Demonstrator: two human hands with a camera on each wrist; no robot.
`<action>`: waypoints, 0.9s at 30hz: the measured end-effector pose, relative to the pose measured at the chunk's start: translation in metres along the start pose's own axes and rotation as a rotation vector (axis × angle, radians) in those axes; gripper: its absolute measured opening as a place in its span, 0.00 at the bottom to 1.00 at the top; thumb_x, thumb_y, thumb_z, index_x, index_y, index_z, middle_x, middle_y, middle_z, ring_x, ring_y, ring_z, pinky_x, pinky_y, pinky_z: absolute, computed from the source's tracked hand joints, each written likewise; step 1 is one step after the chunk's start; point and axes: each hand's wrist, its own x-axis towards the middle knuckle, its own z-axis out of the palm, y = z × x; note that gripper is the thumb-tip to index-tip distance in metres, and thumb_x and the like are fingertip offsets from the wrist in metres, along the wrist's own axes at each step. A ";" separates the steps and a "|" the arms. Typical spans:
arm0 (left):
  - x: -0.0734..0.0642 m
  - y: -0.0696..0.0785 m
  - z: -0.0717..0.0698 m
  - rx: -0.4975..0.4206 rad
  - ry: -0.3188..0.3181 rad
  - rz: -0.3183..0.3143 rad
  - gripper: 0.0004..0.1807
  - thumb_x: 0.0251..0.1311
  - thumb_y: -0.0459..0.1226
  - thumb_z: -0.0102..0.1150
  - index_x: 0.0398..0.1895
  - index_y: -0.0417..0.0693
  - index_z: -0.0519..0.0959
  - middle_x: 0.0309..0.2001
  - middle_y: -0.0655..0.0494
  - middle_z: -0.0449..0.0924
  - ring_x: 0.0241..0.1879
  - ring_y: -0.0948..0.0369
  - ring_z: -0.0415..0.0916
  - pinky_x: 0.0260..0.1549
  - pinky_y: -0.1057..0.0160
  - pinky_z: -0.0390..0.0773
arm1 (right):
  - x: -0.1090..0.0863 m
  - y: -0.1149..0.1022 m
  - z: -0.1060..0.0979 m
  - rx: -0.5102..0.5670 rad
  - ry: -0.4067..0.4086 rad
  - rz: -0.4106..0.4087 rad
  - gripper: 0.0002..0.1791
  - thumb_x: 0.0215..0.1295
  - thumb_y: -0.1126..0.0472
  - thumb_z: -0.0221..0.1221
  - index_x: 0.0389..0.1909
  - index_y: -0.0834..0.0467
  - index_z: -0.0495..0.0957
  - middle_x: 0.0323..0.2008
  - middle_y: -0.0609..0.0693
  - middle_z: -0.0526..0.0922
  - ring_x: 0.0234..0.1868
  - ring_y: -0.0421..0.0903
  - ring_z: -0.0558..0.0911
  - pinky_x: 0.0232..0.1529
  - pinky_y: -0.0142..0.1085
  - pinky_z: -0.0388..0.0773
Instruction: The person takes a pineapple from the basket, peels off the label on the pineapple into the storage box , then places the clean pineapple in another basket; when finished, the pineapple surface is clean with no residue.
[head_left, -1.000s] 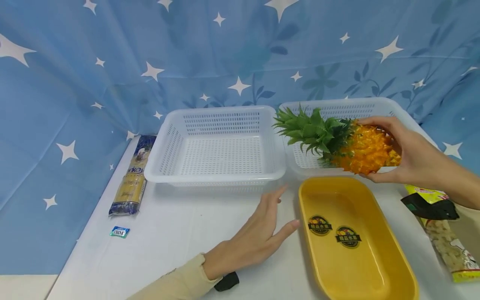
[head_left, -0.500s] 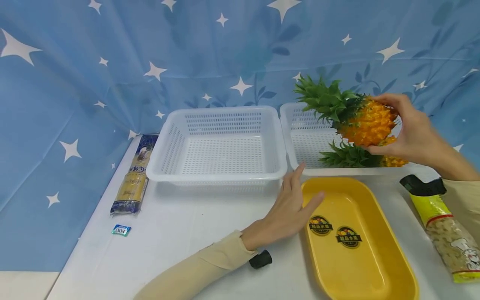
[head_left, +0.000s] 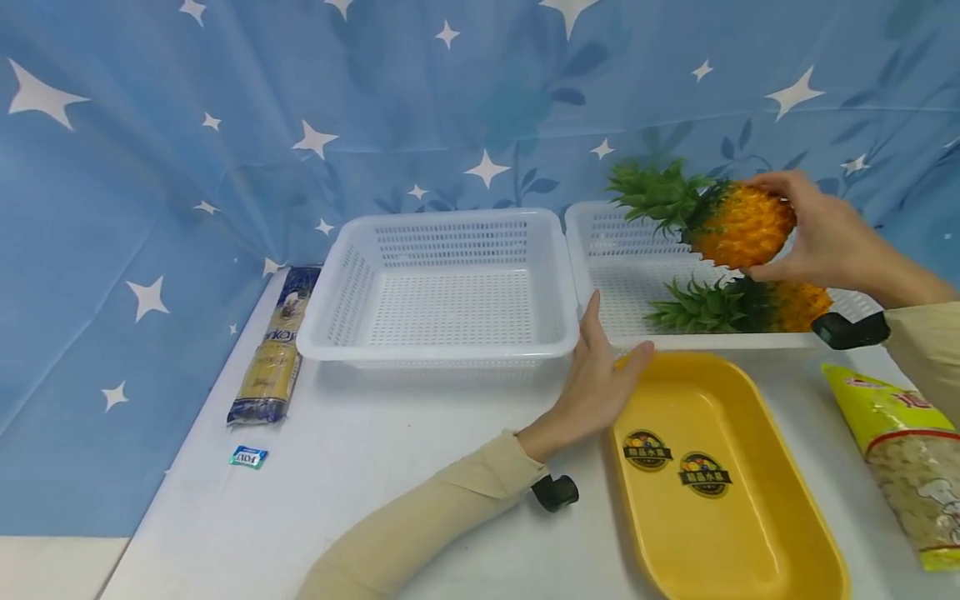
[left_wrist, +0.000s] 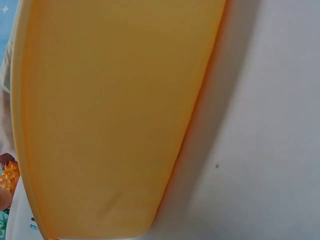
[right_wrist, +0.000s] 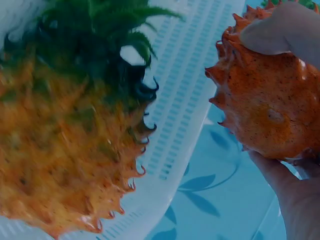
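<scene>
My right hand (head_left: 828, 237) grips an orange pineapple (head_left: 738, 225) round its base, raised over the right white basket (head_left: 607, 275). Its green crown points left. Inside that basket lies a second pineapple (head_left: 798, 307). The right wrist view shows the held fruit's round bottom (right_wrist: 272, 110) between thumb and fingers, with the other pineapple (right_wrist: 65, 150) close to the camera. By the far left corner of the yellow tray (head_left: 712, 417), my left hand (head_left: 596, 387) has thumb and fingers spread, holding nothing. The tray's outer side (left_wrist: 110, 125) fills much of the left wrist view.
A left white basket (head_left: 438, 352) stands beside the right one, before a blue starry curtain (head_left: 435, 100). On the far left lie a blue and gold packet (head_left: 272, 358) and a small wrapper (head_left: 248, 457). A yellow-topped bag (head_left: 915, 483) lies at the right.
My right hand has lifted the pineapple up out of the right basket, baring the second one beneath. My left hand has moved right and farther away to the yellow tray's corner.
</scene>
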 end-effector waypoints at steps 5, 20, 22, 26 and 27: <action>0.007 -0.004 -0.005 -0.047 0.041 0.014 0.50 0.79 0.53 0.50 0.85 0.57 0.27 0.85 0.51 0.32 0.82 0.52 0.43 0.78 0.49 0.54 | 0.020 0.006 0.002 -0.006 -0.088 -0.038 0.66 0.40 0.75 0.81 0.79 0.64 0.51 0.64 0.72 0.68 0.49 0.69 0.77 0.41 0.53 0.78; 0.011 -0.006 0.002 -0.012 0.055 -0.007 0.52 0.76 0.58 0.53 0.86 0.61 0.28 0.85 0.51 0.40 0.73 0.46 0.66 0.68 0.52 0.71 | 0.039 0.031 -0.006 -0.125 -0.268 -0.142 0.66 0.29 0.76 0.85 0.73 0.65 0.57 0.56 0.69 0.74 0.45 0.68 0.80 0.39 0.61 0.80; 0.011 -0.006 0.003 -0.005 0.054 -0.001 0.52 0.76 0.59 0.52 0.86 0.60 0.28 0.85 0.51 0.41 0.72 0.47 0.68 0.67 0.53 0.72 | 0.042 0.035 -0.007 -0.132 -0.285 -0.146 0.66 0.29 0.76 0.85 0.73 0.64 0.57 0.55 0.68 0.75 0.45 0.67 0.81 0.38 0.59 0.81; 0.012 -0.006 0.003 -0.003 0.049 0.010 0.52 0.76 0.59 0.52 0.85 0.61 0.28 0.85 0.50 0.41 0.71 0.47 0.70 0.67 0.54 0.72 | 0.048 0.041 -0.008 -0.141 -0.309 -0.143 0.64 0.29 0.78 0.83 0.72 0.64 0.59 0.55 0.69 0.75 0.44 0.68 0.81 0.36 0.55 0.83; 0.012 -0.007 0.003 -0.004 0.047 0.014 0.52 0.76 0.60 0.52 0.85 0.61 0.28 0.85 0.49 0.41 0.70 0.47 0.71 0.67 0.54 0.73 | 0.050 0.041 -0.008 -0.143 -0.315 -0.140 0.64 0.29 0.79 0.83 0.72 0.64 0.59 0.55 0.70 0.75 0.45 0.68 0.81 0.36 0.56 0.83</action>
